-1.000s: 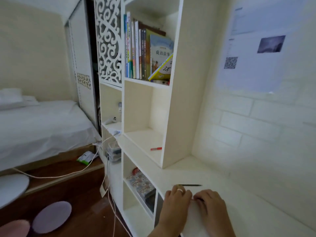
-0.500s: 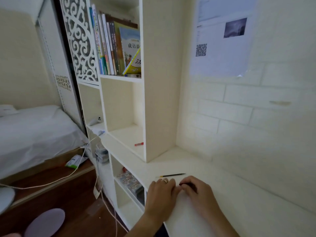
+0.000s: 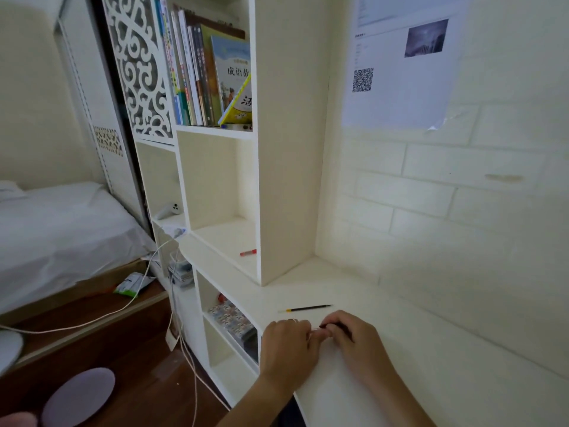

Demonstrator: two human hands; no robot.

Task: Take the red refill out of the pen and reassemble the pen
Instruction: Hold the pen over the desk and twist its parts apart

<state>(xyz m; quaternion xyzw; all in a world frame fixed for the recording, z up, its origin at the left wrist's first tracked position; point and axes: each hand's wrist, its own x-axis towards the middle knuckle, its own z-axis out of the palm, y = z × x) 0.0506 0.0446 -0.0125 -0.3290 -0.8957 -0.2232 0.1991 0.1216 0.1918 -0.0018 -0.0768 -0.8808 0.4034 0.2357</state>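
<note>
My left hand (image 3: 288, 346) and my right hand (image 3: 354, 340) meet over the white desk (image 3: 400, 349), fingertips together. Between them they pinch a dark pen (image 3: 334, 326), mostly hidden by the fingers; only a short black part shows under my right fingers. A thin black refill (image 3: 306, 309) with a yellow band near its left end lies loose on the desk just beyond my hands. A short red piece (image 3: 248, 252) lies in the open shelf compartment further back; I cannot tell whether it is a refill or a cap.
A white bookshelf (image 3: 286, 149) stands on the desk's left, with books (image 3: 203, 75) in its upper compartment. The wall (image 3: 462, 211) with a taped paper sheet (image 3: 400, 63) closes the right side. Cables (image 3: 147, 291) hang at the left, with a bed (image 3: 55, 235) beyond.
The view has swung right and tilted, so shelf and hands sit differently in frame. My hands stay together on the pen; the black refill has not moved.
</note>
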